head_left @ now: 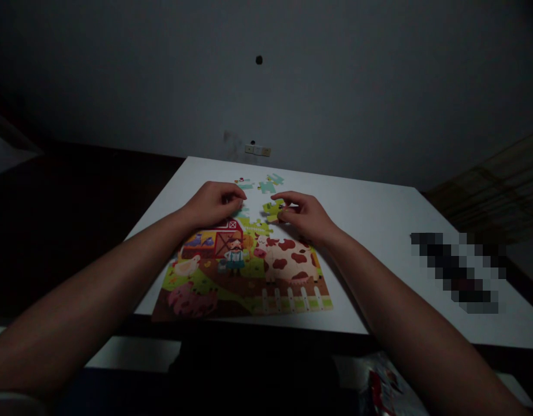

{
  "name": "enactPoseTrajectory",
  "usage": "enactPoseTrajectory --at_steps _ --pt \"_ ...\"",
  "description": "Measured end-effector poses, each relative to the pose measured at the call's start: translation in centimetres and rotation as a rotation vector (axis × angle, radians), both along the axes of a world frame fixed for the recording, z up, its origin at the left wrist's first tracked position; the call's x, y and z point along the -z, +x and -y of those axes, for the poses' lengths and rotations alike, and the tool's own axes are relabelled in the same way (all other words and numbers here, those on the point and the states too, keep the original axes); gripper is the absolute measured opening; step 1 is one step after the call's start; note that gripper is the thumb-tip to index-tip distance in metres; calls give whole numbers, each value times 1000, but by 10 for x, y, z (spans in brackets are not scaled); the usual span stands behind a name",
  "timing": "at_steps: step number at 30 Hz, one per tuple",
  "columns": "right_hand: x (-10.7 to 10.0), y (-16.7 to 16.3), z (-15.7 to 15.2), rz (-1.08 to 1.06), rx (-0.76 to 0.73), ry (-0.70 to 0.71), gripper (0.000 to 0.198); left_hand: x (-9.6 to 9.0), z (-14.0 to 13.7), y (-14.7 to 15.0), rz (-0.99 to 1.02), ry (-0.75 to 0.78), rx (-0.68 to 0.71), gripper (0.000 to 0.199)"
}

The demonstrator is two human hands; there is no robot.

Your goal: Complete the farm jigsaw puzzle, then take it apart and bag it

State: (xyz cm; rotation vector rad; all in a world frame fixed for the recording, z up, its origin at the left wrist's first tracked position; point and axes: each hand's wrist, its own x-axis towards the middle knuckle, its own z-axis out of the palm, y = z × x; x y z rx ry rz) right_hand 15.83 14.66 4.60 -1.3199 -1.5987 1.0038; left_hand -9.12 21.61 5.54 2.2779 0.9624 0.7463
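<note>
A farm-scene jigsaw puzzle (244,277) lies near the front edge of the white table, its lower part joined, showing a cow, a farmer, a hen and a pig. At its upper left, my left hand (216,203) rests with curled fingers, thumb and forefinger close together; whatever they grip is hidden. Over the upper right side is my right hand (307,215), its thumb and fingers around a green puzzle piece (271,209). Beyond both hands lie several loose pale-teal puzzle pieces (267,186).
The white table (361,202) extends to the right, where a dark pixelated object (457,271) lies. A grey wall with a socket strip (257,151) stands behind. Below the front edge, a clear plastic package with red print (383,387) shows.
</note>
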Motion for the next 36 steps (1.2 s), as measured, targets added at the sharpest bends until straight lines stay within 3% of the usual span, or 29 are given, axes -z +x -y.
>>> enactPoseTrajectory --at_steps 5,14,24,31,36 --pt "-1 -1 1 -44 7 -74 27 3 -3 -1 46 -27 -21 24" --pt "-3 19 2 244 -145 7 16 3 -3 -1 38 -38 -32 24" --pt "-4 28 0 287 -230 10 20 3 -4 -2 35 -31 -26 23" --pt "-8 33 -1 427 -269 169 18 3 -4 -1 53 -56 -33 22" --pt "-8 33 -1 454 -279 156 24 4 -5 -1 84 -86 -43 22"
